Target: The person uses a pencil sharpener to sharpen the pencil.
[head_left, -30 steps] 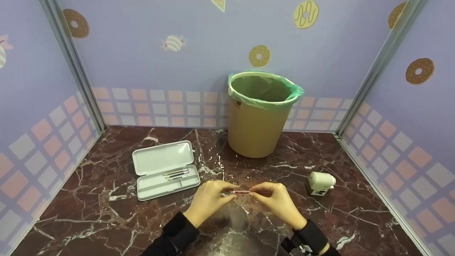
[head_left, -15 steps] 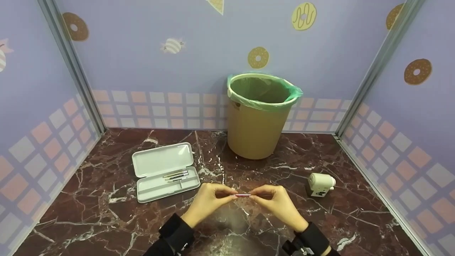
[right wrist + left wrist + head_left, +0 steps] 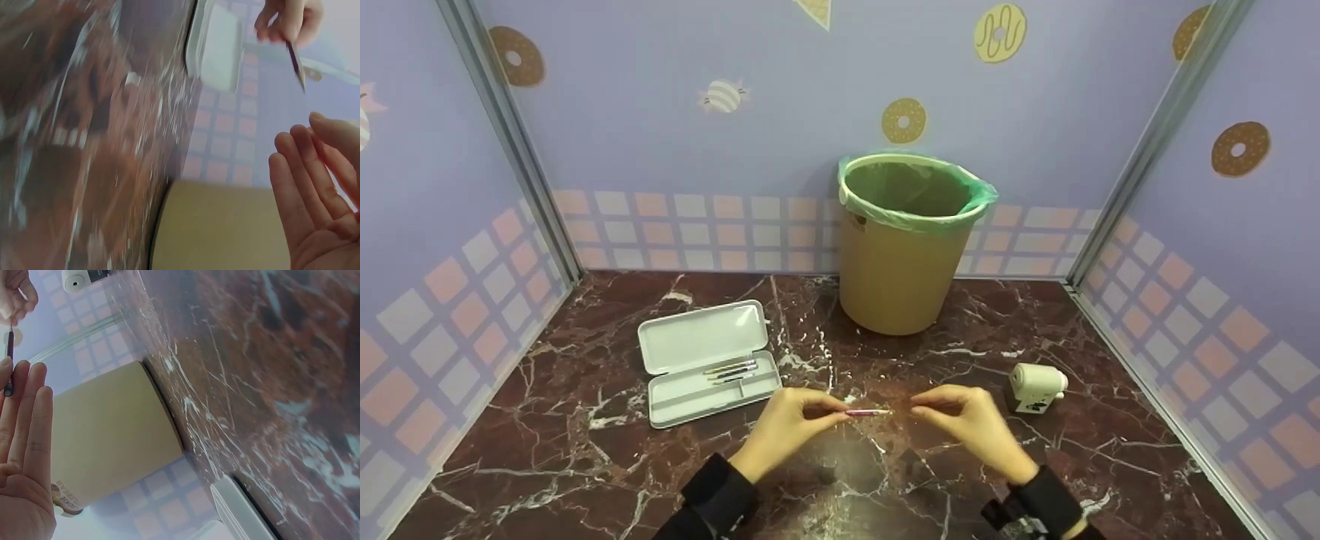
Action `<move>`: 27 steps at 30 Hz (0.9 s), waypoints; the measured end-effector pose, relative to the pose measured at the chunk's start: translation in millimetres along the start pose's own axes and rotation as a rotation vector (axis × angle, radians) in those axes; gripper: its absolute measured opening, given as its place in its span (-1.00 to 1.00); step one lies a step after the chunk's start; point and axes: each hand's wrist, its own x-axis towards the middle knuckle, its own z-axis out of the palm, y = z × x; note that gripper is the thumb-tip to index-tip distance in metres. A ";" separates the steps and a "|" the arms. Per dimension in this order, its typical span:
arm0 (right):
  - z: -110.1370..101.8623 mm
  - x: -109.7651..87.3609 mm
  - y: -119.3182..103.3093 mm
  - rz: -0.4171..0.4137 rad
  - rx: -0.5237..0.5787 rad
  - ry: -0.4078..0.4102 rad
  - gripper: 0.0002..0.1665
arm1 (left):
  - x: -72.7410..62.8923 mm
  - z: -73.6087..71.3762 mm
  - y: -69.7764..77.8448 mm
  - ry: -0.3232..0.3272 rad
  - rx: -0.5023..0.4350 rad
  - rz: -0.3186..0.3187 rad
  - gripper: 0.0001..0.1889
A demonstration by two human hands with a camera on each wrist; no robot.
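Note:
A short pencil (image 3: 868, 412) with a reddish-purple barrel and a pale sharpened end lies level over the table in the head view. My left hand (image 3: 791, 424) pinches its blunt end between thumb and fingertips; the point faces right. In the left wrist view the pencil (image 3: 9, 354) comes out past the fingertips. Just beyond its point is my right hand (image 3: 971, 421), apart from the pencil, with nothing between thumb and fingers. The right wrist view shows that hand's (image 3: 320, 185) fingers mostly extended, and the pencil's tip (image 3: 301, 79) opposite it.
An open white pencil case (image 3: 675, 409) with several pencils (image 3: 731, 370) inside lies left. A cream pencil sharpener (image 3: 1035, 388) with a crank stands right. Behind is a tan bin (image 3: 896, 285) with a green liner (image 3: 915, 219). Pale specks dot the dark marbled table (image 3: 607, 465).
Earlier both hands held the pencil, one at each end. The right hand has let go and moved right, baring the sharpened tip; the left hand has shifted slightly left with the pencil.

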 end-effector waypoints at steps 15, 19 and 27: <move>-114.2 -8.5 45.7 0.117 -0.492 0.031 -0.63 | -7.4 -10.8 -9.0 0.022 0.025 -0.013 -0.89; -137.9 -11.5 60.1 0.125 -0.646 -0.007 -0.52 | -8.9 -11.2 -11.2 0.023 0.025 -0.018 -0.90; -155.8 -10.7 83.2 0.137 -0.755 -0.129 -0.32 | -10.4 -11.7 -12.9 0.006 0.004 -0.042 -0.91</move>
